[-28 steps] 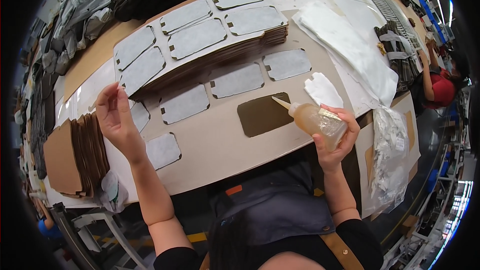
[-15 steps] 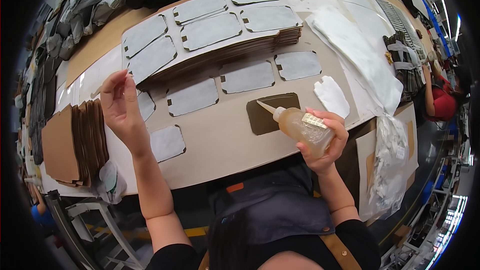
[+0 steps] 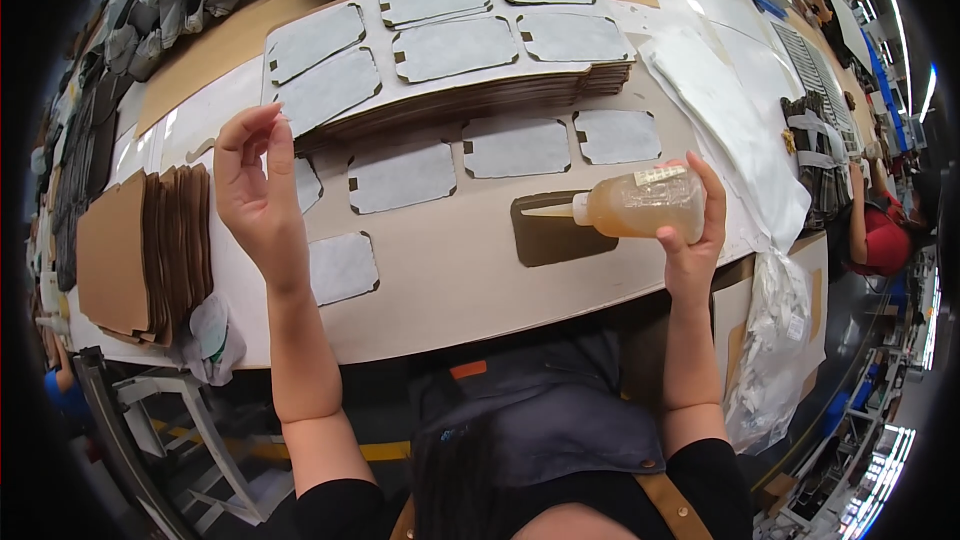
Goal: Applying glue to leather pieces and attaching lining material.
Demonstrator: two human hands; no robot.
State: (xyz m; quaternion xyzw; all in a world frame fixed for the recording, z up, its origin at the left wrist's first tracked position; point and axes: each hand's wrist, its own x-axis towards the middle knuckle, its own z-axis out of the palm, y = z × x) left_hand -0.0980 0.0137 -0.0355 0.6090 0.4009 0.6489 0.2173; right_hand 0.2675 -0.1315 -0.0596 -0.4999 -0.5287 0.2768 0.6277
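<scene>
Brown, board-like sheets (image 3: 115,260) stand bunched at the left of your pale tabletop (image 3: 460,270), near your raised left hand (image 3: 255,185), its thumb and fingertips drawn close, though whether they pinch anything I cannot tell. Rightward, past flat, matte, pale-grey rectangular patches (image 3: 400,178) with dark corners, one dark-brown rectangular panel (image 3: 560,242) lies beneath the tapered nozzle (image 3: 545,211) of the translucent, amber-filled plastic squeeze bottle (image 3: 645,205) clamped in your right hand (image 3: 690,260). You seem to be at the liquid-applying step, which likely calls for a steady squeeze along the panel.
</scene>
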